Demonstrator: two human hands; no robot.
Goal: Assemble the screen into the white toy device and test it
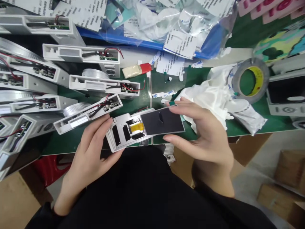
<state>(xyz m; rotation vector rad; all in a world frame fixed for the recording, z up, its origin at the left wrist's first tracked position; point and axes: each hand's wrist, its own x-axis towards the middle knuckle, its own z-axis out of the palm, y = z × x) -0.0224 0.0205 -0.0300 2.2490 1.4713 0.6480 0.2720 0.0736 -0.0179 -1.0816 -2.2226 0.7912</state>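
Note:
My left hand [92, 149] grips the left end of a white plastic device housing [121, 131], fingers along the far edge and thumb along the near one. Black foam pads and a yellow tape-covered ribbon show inside it. From its right end extends a flat dark display screen [164, 121] with a thin light border. My right hand [202, 136] spans this screen, fingertips at its far edge and thumb at its near edge. A small green tab [172, 103] sticks up by the right fingertips. The ribbon runs to the screen's left edge.
Several white housings with red wires [105, 84] crowd the left. Behind are a red-handled brush [137, 70] and a blue tray [152, 43] of plastic and printed liners. At right lie crumpled white wrapping [205, 95], a tape roll [250, 79] and a finished-looking device [286, 92].

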